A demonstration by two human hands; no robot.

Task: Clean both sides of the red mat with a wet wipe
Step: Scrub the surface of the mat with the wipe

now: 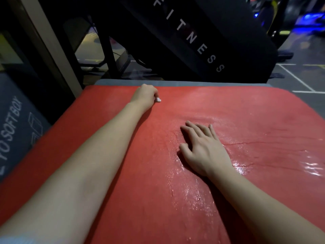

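Observation:
The red mat [246,110] lies flat and fills most of the view, glossy and wet on its right half. My left hand [145,95] reaches to the far edge of the mat with its fingers curled round a small white wet wipe [158,99], of which only a corner shows. My right hand [202,148] rests flat on the middle of the mat, fingers spread and pressing down.
A grey surface [175,83] shows under the mat's far edge. A grey soft box with white lettering [15,124] stands at the left. A black machine panel marked FITNESS [202,41] rises beyond the mat. Dark floor with white lines [299,80] lies at the right.

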